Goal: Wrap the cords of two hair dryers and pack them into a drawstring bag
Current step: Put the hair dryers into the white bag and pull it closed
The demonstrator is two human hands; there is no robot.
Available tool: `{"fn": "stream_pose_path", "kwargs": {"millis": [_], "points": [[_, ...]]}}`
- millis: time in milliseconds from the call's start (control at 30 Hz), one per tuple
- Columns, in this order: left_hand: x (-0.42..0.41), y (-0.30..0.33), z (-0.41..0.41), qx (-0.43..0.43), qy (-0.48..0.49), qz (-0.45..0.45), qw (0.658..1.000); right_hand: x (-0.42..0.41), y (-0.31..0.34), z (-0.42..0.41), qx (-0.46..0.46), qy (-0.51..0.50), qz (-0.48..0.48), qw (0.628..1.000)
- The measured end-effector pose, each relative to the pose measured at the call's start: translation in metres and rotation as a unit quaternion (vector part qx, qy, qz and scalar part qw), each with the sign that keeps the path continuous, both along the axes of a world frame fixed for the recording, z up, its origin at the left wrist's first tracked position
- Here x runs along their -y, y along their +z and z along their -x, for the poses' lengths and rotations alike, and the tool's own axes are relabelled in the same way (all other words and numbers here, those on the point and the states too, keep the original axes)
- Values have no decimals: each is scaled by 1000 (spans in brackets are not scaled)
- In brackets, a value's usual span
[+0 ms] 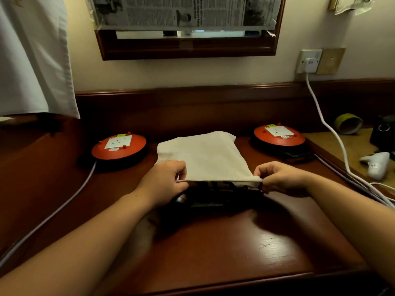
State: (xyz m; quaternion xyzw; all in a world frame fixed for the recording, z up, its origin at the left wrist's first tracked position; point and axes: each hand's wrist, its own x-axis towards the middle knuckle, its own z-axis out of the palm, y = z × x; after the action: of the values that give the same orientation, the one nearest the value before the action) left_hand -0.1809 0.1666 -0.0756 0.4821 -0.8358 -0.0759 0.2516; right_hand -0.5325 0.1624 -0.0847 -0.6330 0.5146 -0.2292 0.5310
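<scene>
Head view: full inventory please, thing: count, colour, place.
drawstring bag: 1, cream, desk centre, mouth held open toward the person
hair dryers: dark, at bag mouth; count unclear
socket reels: 2, red with white sockets, either side of bag; second
desk: 1, reddish-brown wood
wall socket: 1, white, upper right, white cable plugged in
tape roll: 1, yellow-green, far right
white cloth: 1, hanging upper left
left hand: pinches bag's left rim
right hand: pinches bag's right rim
</scene>
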Motion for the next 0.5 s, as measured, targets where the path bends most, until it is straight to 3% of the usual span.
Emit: {"fn": "stream_pose_path", "kwargs": {"millis": [33,100,200,267,333,500], "points": [[1,0,-1,-2,0,-3,1000,-1,8,-1,-104,31,43,993],[4,-1,-1,-1,1,-8,1000,-2,20,-5,-312,81,133,937],[6,-1,1,1,-1,-16,1000,-3,24,-13,-441,139,216,860],[7,-1,2,-1,-1,-17,1000,0,19,-13,-457,158,250,839],[8,-2,1,-10,0,-14,1000,3,16,-8,-446,155,261,842],[7,-3,0,-38,33,10,999,-7,10,2,-326,9,246,913]]}}
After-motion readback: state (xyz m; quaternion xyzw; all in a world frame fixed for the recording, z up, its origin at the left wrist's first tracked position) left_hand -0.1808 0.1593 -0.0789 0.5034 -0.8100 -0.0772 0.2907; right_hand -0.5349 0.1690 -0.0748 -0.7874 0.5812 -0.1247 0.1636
